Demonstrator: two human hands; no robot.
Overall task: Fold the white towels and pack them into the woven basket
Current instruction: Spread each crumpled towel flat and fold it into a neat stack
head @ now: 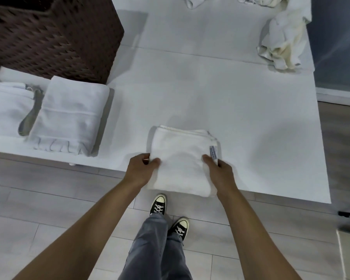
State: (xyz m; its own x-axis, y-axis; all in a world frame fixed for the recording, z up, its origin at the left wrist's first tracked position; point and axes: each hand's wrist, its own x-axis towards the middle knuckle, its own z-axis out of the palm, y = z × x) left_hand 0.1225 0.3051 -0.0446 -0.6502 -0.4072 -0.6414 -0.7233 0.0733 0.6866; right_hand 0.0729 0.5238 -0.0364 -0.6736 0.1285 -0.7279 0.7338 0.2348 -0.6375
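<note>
**Desk:** Where does the folded towel sit, and what are your hands doing?

**Me:** The folded white towel (181, 160) lies at the near edge of the white table (240, 110), its near end hanging slightly over the rim. My left hand (142, 168) grasps its left side, thumb on top and fingers curled under the edge. My right hand (218, 168) grips the right side, thumb pressed on the cloth just beside the care label (213, 152).

**Desk:** And the basket?

**Me:** The dark brown woven basket (55, 35) stands at the far left of the table, well apart from the towel I hold. Just in front of it rests a larger folded towel (69, 116), with a second folded towel (7, 110) to its left, cut off by the frame; a grey object lies between them, too unclear to name.

**Desk:** Anything still unfolded?

**Me:** A crumpled white and cream pile of towels (283, 37) sits at the far right, draping over the table's edge, and more rumpled cloth (192, 1) shows along the far edge. Below the table, my black sneakers (158, 205) and grey jeans (154, 245) stand on pale grey floorboards (49, 209).
</note>
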